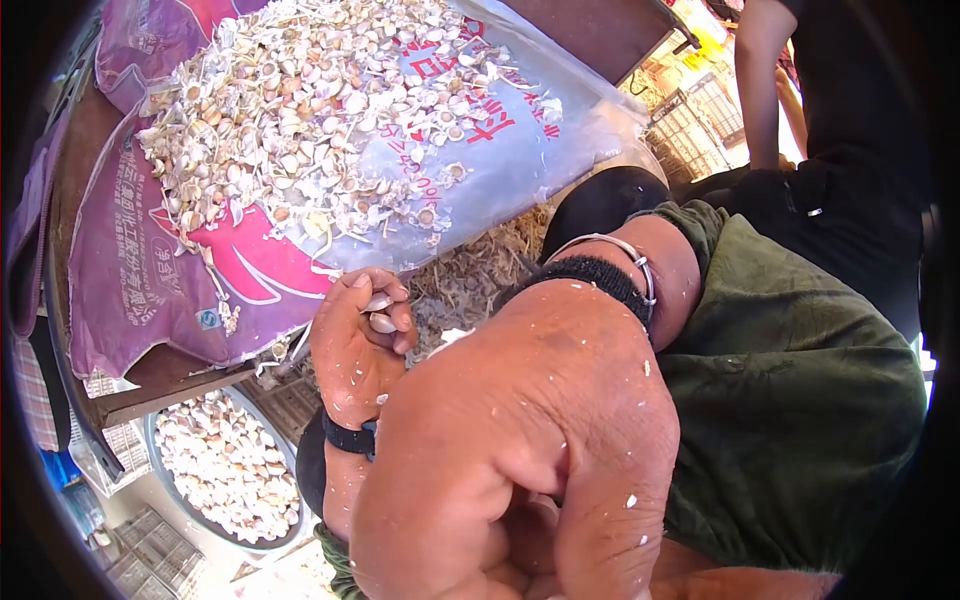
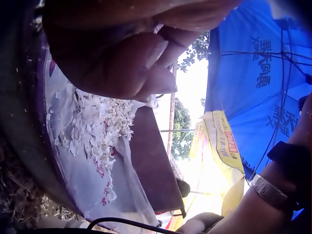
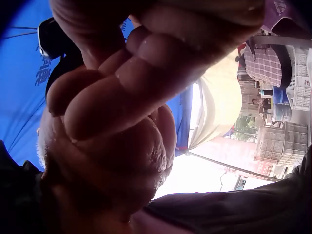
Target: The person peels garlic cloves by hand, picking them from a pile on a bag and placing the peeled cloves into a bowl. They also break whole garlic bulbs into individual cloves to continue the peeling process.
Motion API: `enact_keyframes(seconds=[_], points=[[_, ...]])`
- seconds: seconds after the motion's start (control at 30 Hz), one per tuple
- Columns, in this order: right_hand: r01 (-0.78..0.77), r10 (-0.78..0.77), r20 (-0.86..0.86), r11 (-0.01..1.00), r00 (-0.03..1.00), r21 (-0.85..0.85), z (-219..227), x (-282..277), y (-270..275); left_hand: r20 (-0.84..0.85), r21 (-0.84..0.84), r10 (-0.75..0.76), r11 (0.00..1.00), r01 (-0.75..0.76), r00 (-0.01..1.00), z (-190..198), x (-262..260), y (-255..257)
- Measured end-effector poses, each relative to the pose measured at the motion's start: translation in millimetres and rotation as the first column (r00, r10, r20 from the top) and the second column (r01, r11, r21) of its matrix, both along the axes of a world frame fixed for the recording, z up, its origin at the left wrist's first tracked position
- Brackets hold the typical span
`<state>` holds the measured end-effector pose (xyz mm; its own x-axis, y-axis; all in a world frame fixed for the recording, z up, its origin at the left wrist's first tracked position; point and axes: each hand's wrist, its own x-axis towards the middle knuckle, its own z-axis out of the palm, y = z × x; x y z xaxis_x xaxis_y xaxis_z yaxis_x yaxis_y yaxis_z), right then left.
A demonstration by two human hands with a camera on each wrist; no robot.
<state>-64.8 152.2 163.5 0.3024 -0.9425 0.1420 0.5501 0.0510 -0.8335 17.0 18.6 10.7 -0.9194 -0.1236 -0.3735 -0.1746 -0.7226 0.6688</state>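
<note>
In the head view my left hand [image 1: 362, 335] holds garlic cloves [image 1: 382, 322] in its curled fingers beside the purple sack. Two of them show there; in the left wrist view the same hand [image 2: 114, 58] is dark and largely hides them. Much closer to the head camera is my right hand [image 1: 510, 430], lifted well above the sack and bent back towards the head. Its fingers [image 3: 156, 58] are curled in the right wrist view, close to the person's face, and nothing shows between them. A heap of loose garlic cloves and skins [image 1: 290, 110] covers the sack [image 1: 120, 260].
Below the sack's edge stands a tub [image 1: 163, 470] full of whiter cloves. Plastic crates [image 1: 150, 560] stand near it. Dry husks [image 1: 490, 255] lie under the sack's near side. Another person in black [image 1: 850, 130] is at the right. A blue canopy [image 2: 258, 83] hangs overhead.
</note>
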Motion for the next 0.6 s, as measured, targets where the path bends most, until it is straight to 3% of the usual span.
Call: enact_keyframes(seconds=[0.03, 0.1, 0.17, 0.2, 0.23, 0.27, 0.33, 0.37, 0.4, 0.43, 0.5, 0.53, 0.6], points=[[0.017, -0.017, -0.009, 1.0, 1.0, -0.019, -4.2, -2.9, -0.2, 0.002, -0.003, 0.001, 1.0, -0.001, 1.0, 3.0, 2.7, -1.6], [0.06, -0.061, -0.022, 0.997, 0.998, -0.039, -14.3, -9.5, 3.7, -0.008, 0.174, 0.007, 0.985, -0.006, 1.0, 13.9, 9.2, 0.3], [0.097, -0.099, -0.045, 0.994, 0.994, -0.048, -15.9, -12.2, 7.1, -0.053, 0.19, 0.03, 0.982, -0.02, 0.998, 17.4, 9.1, 2.8], [0.169, -0.182, -0.274, 0.983, 0.944, -0.07, -23.1, -26.1, 3.5, -0.099, 0.194, 0.062, 0.98, -0.042, 0.993, 19.1, 8.6, 3.3], [0.246, -0.206, -0.325, 0.965, 0.923, 0.088, -27.4, -38.8, 1.1, 0.069, 0.402, 0.086, 0.909, -0.107, 0.994, 21.1, 9.2, 5.2], [0.325, -0.236, -0.456, 0.937, 0.858, 0.128, -31.5, -56.7, -5.2, -0.139, 0.285, 0.075, 0.958, -0.033, 0.987, 25.8, 3.4, 3.9], [0.481, -0.35, -0.805, 0.872, 0.479, -0.092, -58.5, -100.0, -29.2, -0.168, 0.279, 0.046, 0.96, 0.002, 0.985, 15.8, 7.9, -5.8], [0.541, -0.355, -0.857, 0.834, 0.374, -0.109, -72.5, -118.4, -41.8, -0.167, 0.284, 0.048, 0.959, 0.001, 0.985, 15.4, 7.3, -5.4], [0.525, -0.379, -0.884, 0.829, 0.274, -0.193, -101.9, -143.6, -59.4, -0.108, 0.277, 0.064, 0.96, -0.032, 0.992, 15.8, 6.0, -5.5], [0.437, -0.38, -0.924, 0.839, 0.043, -0.325, -122.9, -165.1, -74.8, -0.05, 0.267, 0.082, 0.961, -0.066, 0.995, 16.1, 4.1, -5.9], [0.253, -0.376, -0.898, 0.868, -0.227, -0.427, -156.0, -193.2, -98.4, -0.071, 0.281, 0.064, 0.959, -0.042, 0.995, 13.3, 4.1, -7.8], [0.254, -0.374, -0.9, 0.869, -0.225, -0.424, -159.3, -191.7, -106.1, -0.095, 0.292, 0.041, 0.956, -0.012, 0.995, 12.0, 4.4, -8.9], [0.189, -0.077, -0.9, 0.967, -0.428, -0.173, -159.8, -187.9, -114.2, -0.088, 0.274, 0.036, 0.962, -0.011, 0.995, 11.1, 3.7, -10.7]])
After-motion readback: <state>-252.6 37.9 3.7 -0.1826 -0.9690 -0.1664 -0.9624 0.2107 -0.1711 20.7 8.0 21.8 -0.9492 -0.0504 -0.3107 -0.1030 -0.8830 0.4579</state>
